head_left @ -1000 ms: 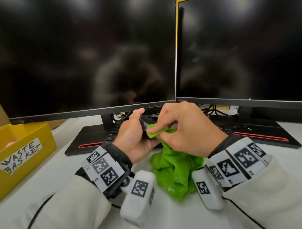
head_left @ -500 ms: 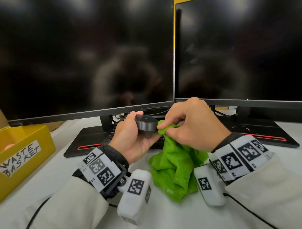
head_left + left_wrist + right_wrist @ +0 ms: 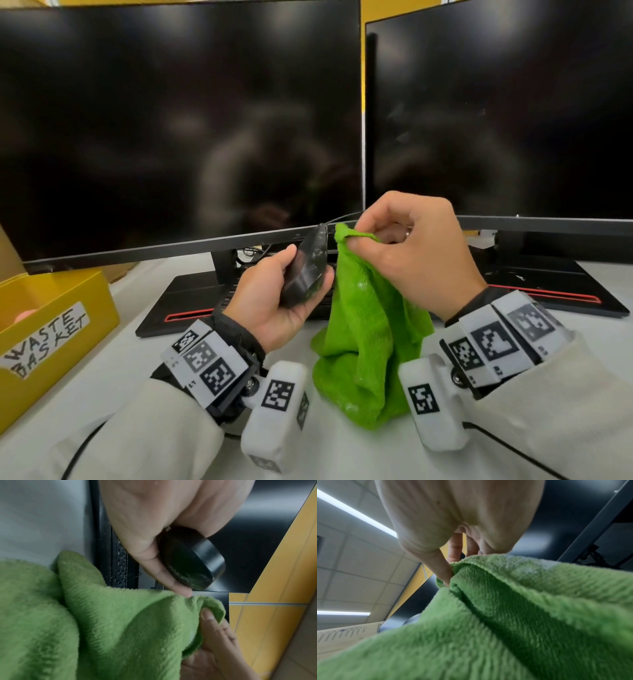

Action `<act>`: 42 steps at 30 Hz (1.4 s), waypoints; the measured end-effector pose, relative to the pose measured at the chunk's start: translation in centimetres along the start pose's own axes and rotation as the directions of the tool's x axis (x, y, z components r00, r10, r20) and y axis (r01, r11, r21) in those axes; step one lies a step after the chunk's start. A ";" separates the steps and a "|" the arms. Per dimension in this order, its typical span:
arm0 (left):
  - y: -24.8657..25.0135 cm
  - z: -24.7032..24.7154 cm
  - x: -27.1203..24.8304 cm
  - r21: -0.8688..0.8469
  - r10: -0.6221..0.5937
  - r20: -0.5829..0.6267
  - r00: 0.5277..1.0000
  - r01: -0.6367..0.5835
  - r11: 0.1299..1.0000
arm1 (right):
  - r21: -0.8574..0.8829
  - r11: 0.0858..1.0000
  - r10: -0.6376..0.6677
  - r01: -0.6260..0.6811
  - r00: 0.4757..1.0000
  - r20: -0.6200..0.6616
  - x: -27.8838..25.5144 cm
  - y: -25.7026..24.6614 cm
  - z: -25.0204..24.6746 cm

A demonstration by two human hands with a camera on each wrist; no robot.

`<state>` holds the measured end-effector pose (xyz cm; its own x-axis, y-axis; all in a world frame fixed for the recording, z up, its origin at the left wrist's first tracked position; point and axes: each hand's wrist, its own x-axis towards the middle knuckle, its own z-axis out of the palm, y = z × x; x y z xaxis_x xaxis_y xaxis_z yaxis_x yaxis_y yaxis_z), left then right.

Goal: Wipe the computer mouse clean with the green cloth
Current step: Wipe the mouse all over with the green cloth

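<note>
Risk of dropping: the left hand [image 3: 274, 301] holds the computer mouse [image 3: 306, 269] tilted on edge above the worktop [image 3: 144, 363]; a hard rub from the cloth could probably lever it out of the grip.
Risk of a missed wipe: the right hand [image 3: 411, 253] pinches only a top fold of the green cloth [image 3: 363, 342], so the loose hanging bulk may drag rather than press.
Cable: a thin cord seems to run from the mouse's far end; it could snag.
Mouse and fingers: the mouse lies in the left palm, thumb along one side, fingers [image 3: 164, 574] curled round it.
Cloth and mouse: the pinched fold sits just beside the mouse's upper end; whether they touch cannot be told.
</note>
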<state>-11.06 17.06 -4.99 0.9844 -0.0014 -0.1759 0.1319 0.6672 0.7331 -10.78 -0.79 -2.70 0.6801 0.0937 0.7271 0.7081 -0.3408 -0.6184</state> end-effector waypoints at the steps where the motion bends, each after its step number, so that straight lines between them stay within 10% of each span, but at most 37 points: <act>1: -0.1 0.0 0.1 0.028 0.006 0.006 1.000 -0.006 1.000 | 0.028 1.000 -0.016 0.015 0.999 0.041 -0.2 -0.4 0.2; 8: -0.6 -0.4 0.1 0.181 0.026 0.004 1.000 -0.026 0.983 | -0.026 0.994 -0.093 0.110 0.929 0.358 -1.3 -1.2 1.6; 15: -1.3 0.8 -0.6 0.379 -0.001 0.043 0.999 -0.015 0.925 | -0.137 0.990 -0.012 0.022 0.997 0.078 0.2 0.4 -0.2; 21: -0.6 0.1 -0.3 0.432 0.106 0.051 0.993 -0.118 0.894 | -0.134 0.988 -0.015 0.073 0.921 0.390 -1.1 -0.9 1.1; 28: -1.7 0.8 -0.5 0.542 0.125 0.168 0.978 -0.197 0.817 | -0.200 0.980 0.010 -0.004 1.000 0.026 0.3 1.0 -0.8; 42: -1.5 -0.6 0.7 0.642 0.280 0.274 0.920 -0.392 0.659 | -0.218 0.973 0.106 -0.074 0.985 0.138 0.6 1.7 -1.3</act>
<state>-10.64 16.53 -6.59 0.9746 -0.0192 0.2233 -0.2239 -0.0381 0.9739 -9.48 -2.54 -2.94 0.7709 0.1855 0.6094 0.5974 -0.5425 -0.5906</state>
